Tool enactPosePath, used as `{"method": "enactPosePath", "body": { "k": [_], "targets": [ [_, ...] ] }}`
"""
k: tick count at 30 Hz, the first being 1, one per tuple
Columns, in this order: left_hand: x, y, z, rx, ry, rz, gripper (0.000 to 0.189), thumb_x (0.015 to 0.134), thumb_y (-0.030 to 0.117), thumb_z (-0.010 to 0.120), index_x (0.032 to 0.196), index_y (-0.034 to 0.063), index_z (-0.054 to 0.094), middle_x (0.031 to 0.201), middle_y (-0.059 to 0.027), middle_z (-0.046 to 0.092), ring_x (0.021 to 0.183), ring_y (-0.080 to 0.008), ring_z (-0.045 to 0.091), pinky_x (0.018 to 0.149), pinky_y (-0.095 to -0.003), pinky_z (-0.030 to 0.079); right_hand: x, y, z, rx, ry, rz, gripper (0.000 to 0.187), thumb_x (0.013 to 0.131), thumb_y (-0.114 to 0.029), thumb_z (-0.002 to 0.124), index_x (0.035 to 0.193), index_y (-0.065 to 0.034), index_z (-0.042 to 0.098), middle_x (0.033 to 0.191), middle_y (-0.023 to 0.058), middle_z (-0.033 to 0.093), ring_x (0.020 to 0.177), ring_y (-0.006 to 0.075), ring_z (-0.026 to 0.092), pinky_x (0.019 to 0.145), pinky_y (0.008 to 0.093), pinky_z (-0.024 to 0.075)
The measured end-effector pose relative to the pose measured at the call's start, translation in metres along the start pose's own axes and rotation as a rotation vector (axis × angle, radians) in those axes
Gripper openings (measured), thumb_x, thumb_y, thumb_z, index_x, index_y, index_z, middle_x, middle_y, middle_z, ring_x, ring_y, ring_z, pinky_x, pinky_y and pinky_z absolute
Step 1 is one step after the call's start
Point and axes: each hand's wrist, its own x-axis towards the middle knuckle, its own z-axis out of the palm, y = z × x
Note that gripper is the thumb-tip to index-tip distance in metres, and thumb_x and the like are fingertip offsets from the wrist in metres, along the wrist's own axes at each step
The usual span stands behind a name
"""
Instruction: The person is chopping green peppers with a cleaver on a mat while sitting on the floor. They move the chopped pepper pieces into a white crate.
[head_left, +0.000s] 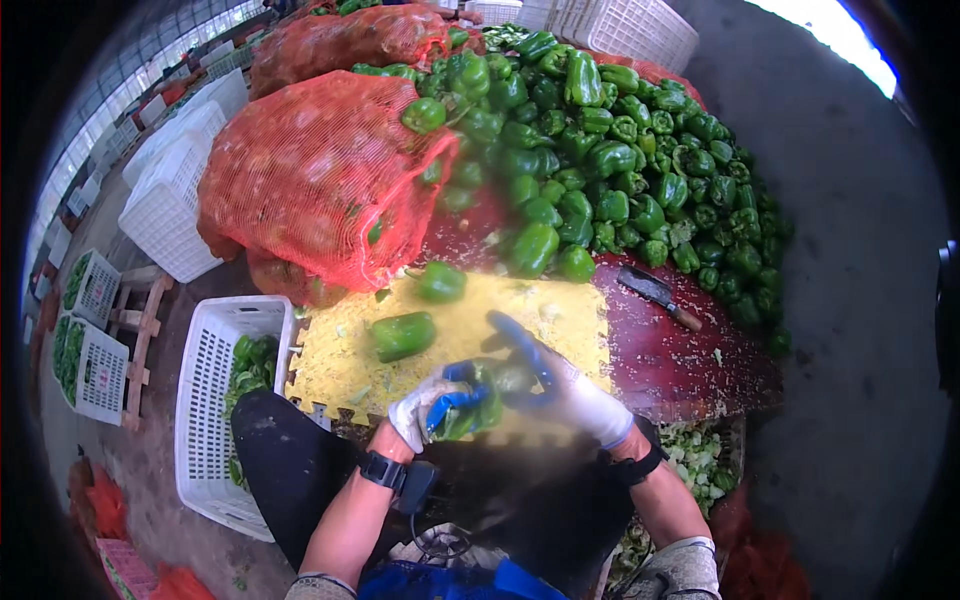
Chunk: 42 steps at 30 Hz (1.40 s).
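My left hand (442, 401), in a white and blue work glove, grips a green bell pepper (487, 409) above the near edge of a yellow foam mat (517, 300). Just right of it is my right hand (551, 382), gloved the same way and blurred, its fingers spread apart. A pale, blurred shape between the hands is too unclear to name. Two whole green peppers lie on the mat: one pepper (403, 336) near my left hand, another pepper (440, 282) farther back. To the right, a cleaver (656, 295) with a wooden handle rests on the dark red tabletop (675, 367).
A large heap of green peppers (615, 150) covers the table's back. Red mesh sacks (322, 172) stand at its left. By my left knee is a white crate (199, 405) holding peppers. Pale green scraps (694, 457) lie below the table's right edge. More crates (172, 202) stand farther left.
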Motion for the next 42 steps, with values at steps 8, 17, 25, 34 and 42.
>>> {"method": "enactPosePath", "body": {
  "k": [8, 17, 25, 34, 42],
  "targets": [
    [-0.020, -0.004, 0.020, -0.002, 0.019, 0.137, 0.052, 0.081, 0.013, 0.052, 0.131, 0.0019, 0.041, 0.124, -0.0128, 0.052, 0.107, -0.0238, 0.056, 0.093, -0.0347, 0.046, -0.047, -0.025, -0.020, 0.496, 0.200, 0.117, 0.078, 0.076, 0.001, 0.062, 0.144, -0.0081, 0.023, 0.130, 0.0101, 0.046, 0.107, 0.0143, 0.048, 0.088, 0.0257, 0.0413],
    [-0.158, 0.125, -0.172, 0.360, 0.654, 0.630, 0.038, 0.088, 0.014, 0.055, 0.124, 0.0066, 0.052, 0.110, -0.0043, 0.060, 0.096, -0.0130, 0.058, 0.080, -0.0259, 0.049, -0.281, 0.031, -0.112, -0.708, 0.083, 1.009, 0.058, 0.068, -0.022, 0.073, 0.121, -0.0109, 0.054, 0.113, 0.0181, 0.060, 0.105, 0.0327, 0.056, 0.089, 0.0385, 0.0454],
    [-0.141, 0.174, -0.206, 1.817, 1.453, 0.573, 0.067, 0.067, 0.003, 0.071, 0.129, 0.0136, 0.047, 0.124, -0.0165, 0.049, 0.113, -0.0345, 0.049, 0.097, -0.0392, 0.038, -0.205, 0.136, -0.168, -1.142, 0.692, 0.408, 0.065, 0.073, -0.022, 0.071, 0.129, -0.0087, 0.043, 0.127, 0.0213, 0.047, 0.111, 0.0397, 0.049, 0.093, 0.0460, 0.0410],
    [0.153, 0.050, -0.019, 1.569, 0.537, 0.529, 0.069, 0.072, 0.020, 0.075, 0.132, 0.0107, 0.041, 0.132, -0.0217, 0.040, 0.119, -0.0372, 0.045, 0.100, -0.0411, 0.039, -0.111, 0.230, -0.252, -1.231, 0.609, 1.076, 0.061, 0.076, -0.029, 0.062, 0.131, -0.0111, 0.042, 0.131, 0.0190, 0.044, 0.122, 0.0397, 0.041, 0.099, 0.0556, 0.0328],
    [0.267, -0.013, -0.031, 1.717, 0.703, 0.391, 0.103, 0.063, 0.035, 0.078, 0.144, 0.0164, 0.017, 0.138, -0.0278, 0.027, 0.120, -0.0430, 0.041, 0.100, -0.0443, 0.039, -0.124, 0.225, -0.227, -1.394, 0.457, 0.858, 0.057, 0.077, -0.030, 0.062, 0.128, -0.0112, 0.045, 0.129, 0.0204, 0.044, 0.120, 0.0398, 0.042, 0.100, 0.0555, 0.0316]
  ]
}}
